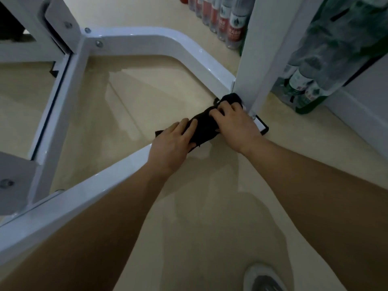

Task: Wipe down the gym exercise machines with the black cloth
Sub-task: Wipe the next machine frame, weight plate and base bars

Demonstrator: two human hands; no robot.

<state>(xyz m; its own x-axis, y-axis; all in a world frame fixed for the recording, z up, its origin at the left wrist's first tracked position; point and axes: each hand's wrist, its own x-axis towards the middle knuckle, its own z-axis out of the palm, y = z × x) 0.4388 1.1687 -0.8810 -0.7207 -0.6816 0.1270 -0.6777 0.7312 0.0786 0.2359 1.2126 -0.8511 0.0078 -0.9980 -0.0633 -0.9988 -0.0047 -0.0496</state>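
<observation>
A black cloth (204, 126) lies draped over the low white base bar of the gym machine (88, 185), close to where the bar meets a white upright post (258, 66). My left hand (173, 141) lies on the near end of the cloth, fingers fairly straight and pressing it onto the bar. My right hand (233, 120) is on the far end by the post's foot, its fingers curled into the bunched cloth. The bar under the cloth is hidden.
The white frame (168, 38) curves round a patch of beige floor (147, 97). Plastic-wrapped packs of water bottles (226, 19) stand along the far wall, and more bottles (310, 80) to the right of the post. My shoe (264, 278) shows at the bottom.
</observation>
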